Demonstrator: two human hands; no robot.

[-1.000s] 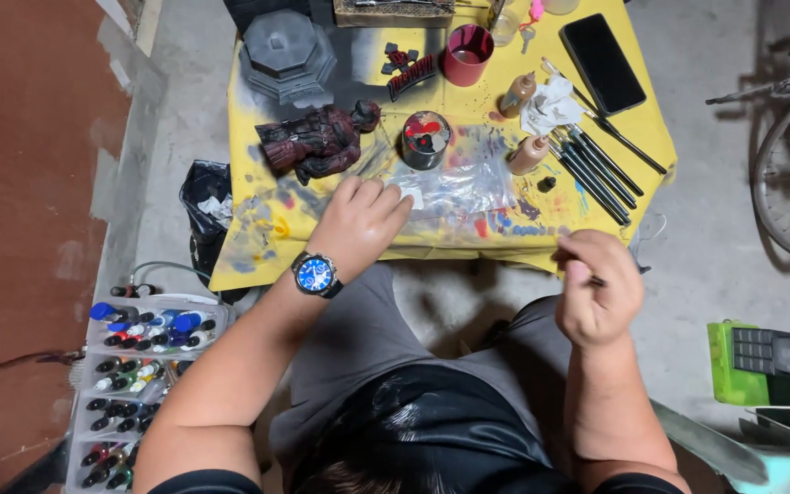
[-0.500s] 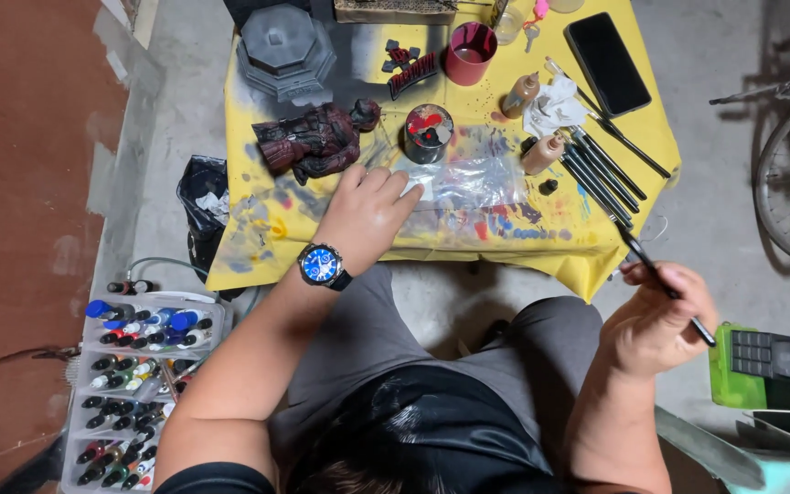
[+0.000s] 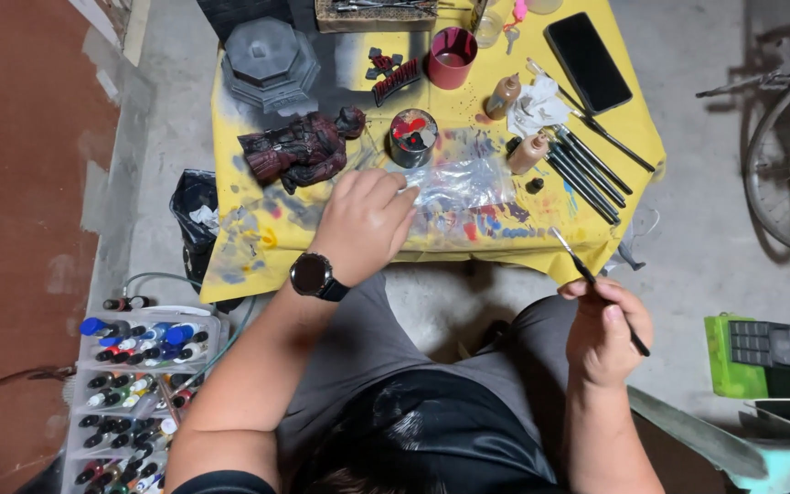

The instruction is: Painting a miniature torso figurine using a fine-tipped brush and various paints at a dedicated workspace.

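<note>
A thin black paintbrush (image 3: 596, 285) is pinched in the curled right hand (image 3: 603, 331) just off the front edge of the yellow table (image 3: 240, 242) — while the left hand (image 3: 363, 222), fingers loosely spread, is laid on the table beside the crumpled clear plastic sheet (image 3: 464, 181).

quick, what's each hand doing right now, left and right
Left hand: open, palm down on the clear plastic sheet on the yellow table, holding nothing.
Right hand: closed around a thin paintbrush.
</note>
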